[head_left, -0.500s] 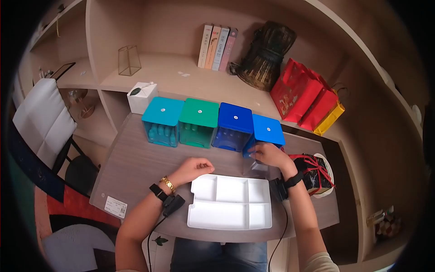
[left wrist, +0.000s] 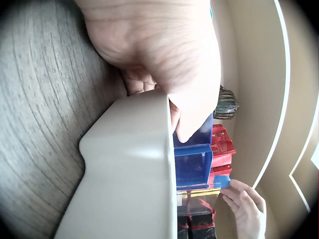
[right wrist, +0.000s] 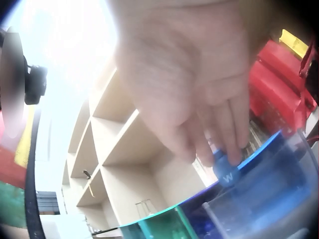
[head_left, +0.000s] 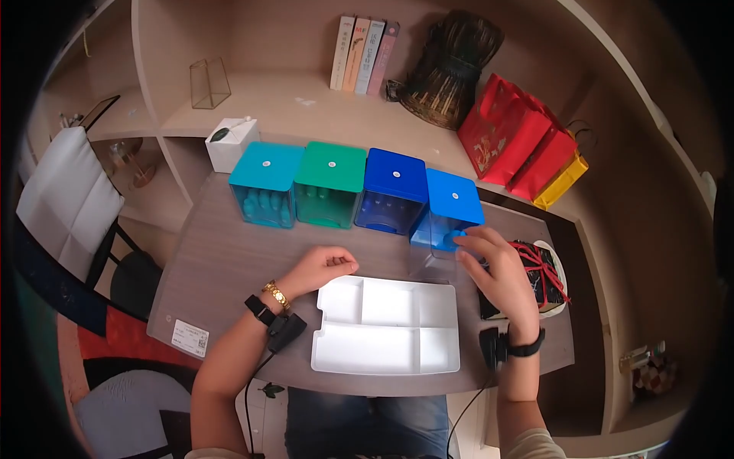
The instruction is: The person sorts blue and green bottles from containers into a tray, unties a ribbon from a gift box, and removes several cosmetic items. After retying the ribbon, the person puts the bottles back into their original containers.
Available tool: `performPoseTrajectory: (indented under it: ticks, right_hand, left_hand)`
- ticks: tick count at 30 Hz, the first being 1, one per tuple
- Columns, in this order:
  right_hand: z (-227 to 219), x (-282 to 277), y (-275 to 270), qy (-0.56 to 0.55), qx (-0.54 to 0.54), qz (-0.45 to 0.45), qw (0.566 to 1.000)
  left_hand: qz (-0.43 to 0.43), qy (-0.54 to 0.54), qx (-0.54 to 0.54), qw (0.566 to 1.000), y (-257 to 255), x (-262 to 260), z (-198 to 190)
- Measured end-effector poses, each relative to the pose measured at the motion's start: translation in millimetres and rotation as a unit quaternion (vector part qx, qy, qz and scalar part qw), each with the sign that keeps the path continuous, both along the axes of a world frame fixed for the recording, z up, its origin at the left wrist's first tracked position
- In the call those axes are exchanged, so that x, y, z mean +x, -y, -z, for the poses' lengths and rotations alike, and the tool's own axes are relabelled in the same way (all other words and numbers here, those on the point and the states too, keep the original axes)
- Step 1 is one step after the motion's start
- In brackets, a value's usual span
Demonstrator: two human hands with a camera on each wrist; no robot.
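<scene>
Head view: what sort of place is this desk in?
Probably a home study or living area: the wood-grain desk is beside open shelving with upright books, and a padded white chair is nearby.

Pretty roomy beige shelving (head_left: pixel 275 92) wraps around the gray-brown wood tabletop (head_left: pixel 206 260). There's a white-backed chair (head_left: pixel 65 195) off to the left.

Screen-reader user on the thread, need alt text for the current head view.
A person's right hand holds a small blue piece at the front of a bright blue box, beside dark blue, green and turquoise ones. The left hand, loosely curled, is by a white divided tray.
</scene>
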State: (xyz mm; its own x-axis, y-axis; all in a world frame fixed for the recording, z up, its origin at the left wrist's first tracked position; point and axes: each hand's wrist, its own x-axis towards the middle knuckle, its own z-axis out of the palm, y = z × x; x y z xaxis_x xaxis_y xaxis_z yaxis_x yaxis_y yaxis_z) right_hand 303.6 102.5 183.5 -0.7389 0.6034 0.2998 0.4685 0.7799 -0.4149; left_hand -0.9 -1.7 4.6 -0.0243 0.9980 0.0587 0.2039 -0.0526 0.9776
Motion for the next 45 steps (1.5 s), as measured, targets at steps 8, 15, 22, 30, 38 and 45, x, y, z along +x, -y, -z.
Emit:
performPoseTrajectory:
  ticks: [8,15,22,30,38,45]
  right_hand:
    - [24,29,41,-0.006,0.031,-0.009,0.999]
    - [52,37,41,0.018,-0.045,-0.024,0.999]
    - [64,40,30,0.011,-0.072,-0.018,0.997]
    - [64,24,16,0.000,-0.030,0.039,0.999]
    - [74,4,-13,-0.023,0.014,0.061,0.998]
    - [78,-20,-36,-0.024,0.025,0.092,0.995]
  left_hand:
    - [-0.017,0.015,0.011,1.000,1,4,-3]
    - [-0.023,0.009,0.012,1.000,1,4,-3]
    - [-0.026,0.000,0.000,1.000,1,4,-5]
    - [-0.009,-0.007,0.010,1.000,1,2,-2]
    - [-0.009,-0.027,0.014,0.999,1,3,-3]
    - [-0.013,-0.021,0.006,1.000,1,3,-3]
